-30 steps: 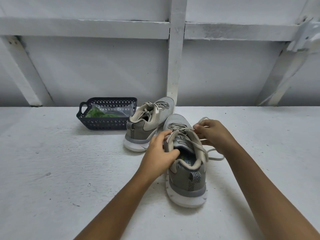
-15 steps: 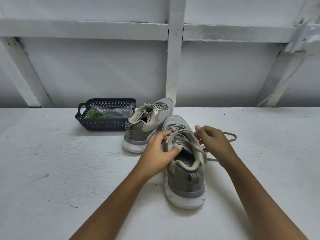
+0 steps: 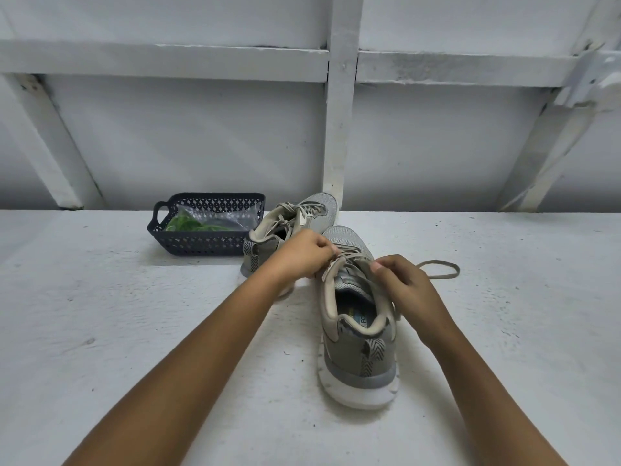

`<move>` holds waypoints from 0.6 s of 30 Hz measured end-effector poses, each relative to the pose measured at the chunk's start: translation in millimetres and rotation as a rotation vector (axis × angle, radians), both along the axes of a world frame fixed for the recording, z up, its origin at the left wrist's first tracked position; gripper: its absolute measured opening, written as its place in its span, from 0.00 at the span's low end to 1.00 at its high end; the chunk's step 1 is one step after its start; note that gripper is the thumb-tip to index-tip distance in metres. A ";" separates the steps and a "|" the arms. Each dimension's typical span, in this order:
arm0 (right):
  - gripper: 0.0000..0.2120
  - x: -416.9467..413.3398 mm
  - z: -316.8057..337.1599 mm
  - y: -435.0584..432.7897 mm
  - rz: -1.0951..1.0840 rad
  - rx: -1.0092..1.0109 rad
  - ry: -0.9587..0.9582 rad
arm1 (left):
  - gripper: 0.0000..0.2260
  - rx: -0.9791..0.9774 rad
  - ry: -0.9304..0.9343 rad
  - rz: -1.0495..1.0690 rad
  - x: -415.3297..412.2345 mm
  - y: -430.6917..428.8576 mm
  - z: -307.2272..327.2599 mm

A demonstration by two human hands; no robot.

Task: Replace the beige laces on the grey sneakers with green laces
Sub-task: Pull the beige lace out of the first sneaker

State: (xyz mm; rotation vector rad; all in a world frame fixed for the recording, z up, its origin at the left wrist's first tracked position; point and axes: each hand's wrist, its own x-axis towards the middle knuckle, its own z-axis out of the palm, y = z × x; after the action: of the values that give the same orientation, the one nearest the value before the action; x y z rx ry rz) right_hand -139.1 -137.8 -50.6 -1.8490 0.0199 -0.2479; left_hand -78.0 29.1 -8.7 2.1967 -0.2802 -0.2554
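Left hand point(image 3: 302, 254), right hand point(image 3: 405, 284) pinch beige lace point(image 3: 350, 255) on near sneaker point(image 3: 359, 359); basket point(image 3: 201, 244) behind.

Bare workshop-like space: rough white-painted tabletop point(image 3: 100, 331), white panel wall point(image 3: 201, 136), exposed timber framing point(image 3: 341, 129).

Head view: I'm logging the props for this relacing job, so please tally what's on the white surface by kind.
grey sneakers: 2, near and far
beige laces: 2, the near sneaker's and the far sneaker's
dark basket: 1
clear bag holding green laces: 1
Total: 6
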 end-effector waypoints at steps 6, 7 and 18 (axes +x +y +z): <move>0.05 0.7 -1.4 -0.9 0.010 0.028 -0.002 | 0.07 0.062 0.089 -0.067 15.8 -5.2 3.8; 0.05 0.8 -1.7 -0.9 0.009 0.028 -0.004 | 0.08 0.079 0.079 -0.080 16.7 -5.8 4.7; 0.06 -1.0 -0.7 -1.3 0.010 0.023 0.015 | 0.07 0.136 -0.033 -0.077 34.8 -21.2 19.1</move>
State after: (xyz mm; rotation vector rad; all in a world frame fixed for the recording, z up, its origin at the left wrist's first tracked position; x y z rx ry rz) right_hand -140.0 -139.1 -51.2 -1.8276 0.0238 -0.2263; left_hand -43.2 7.9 10.4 2.3290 -0.3765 -0.2887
